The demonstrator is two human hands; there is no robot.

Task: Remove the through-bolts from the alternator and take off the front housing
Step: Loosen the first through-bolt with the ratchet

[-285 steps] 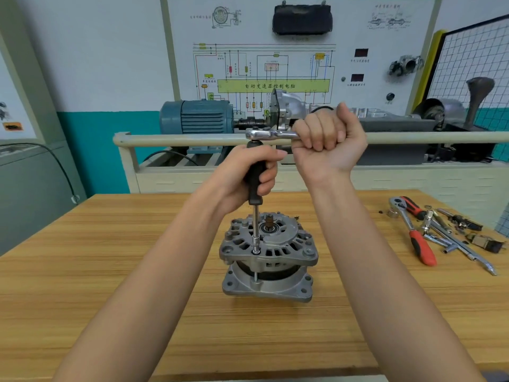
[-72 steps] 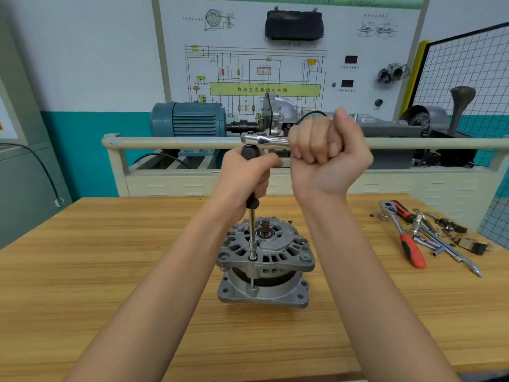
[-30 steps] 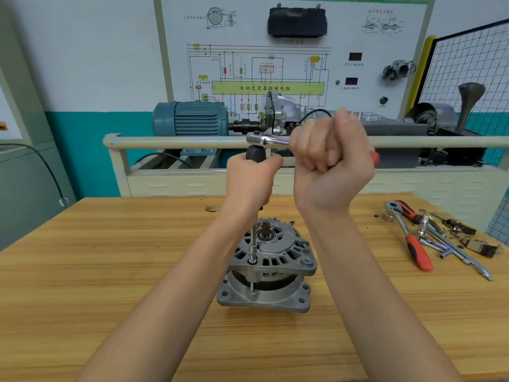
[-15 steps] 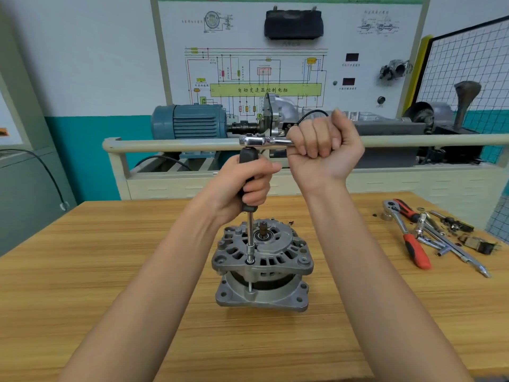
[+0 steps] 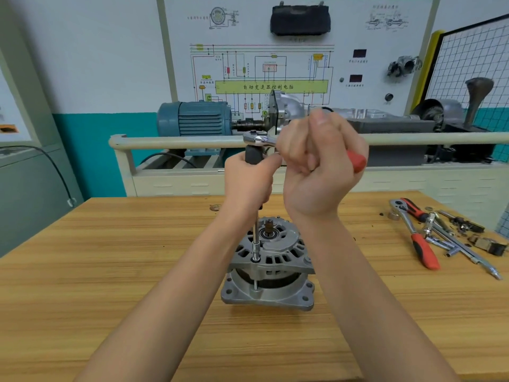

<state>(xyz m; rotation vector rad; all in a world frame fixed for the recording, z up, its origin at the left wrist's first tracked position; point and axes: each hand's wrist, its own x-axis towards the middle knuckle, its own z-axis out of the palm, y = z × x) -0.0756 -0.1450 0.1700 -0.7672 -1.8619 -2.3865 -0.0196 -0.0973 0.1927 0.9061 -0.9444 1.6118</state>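
Compared with half a second ago, the right hand (image 5: 316,172) has swung the ratchet handle (image 5: 356,161) toward the person, and its red end now shows past the fist. This hand grips the handle firmly. The left hand (image 5: 248,183) holds the black extension grip (image 5: 252,155) upright. The socket (image 5: 255,250) sits on a through-bolt (image 5: 255,283), probably the same one. The alternator (image 5: 268,268) stands on the wooden table (image 5: 110,271). No containers appear; spare tools (image 5: 440,235) lie loose at the right.
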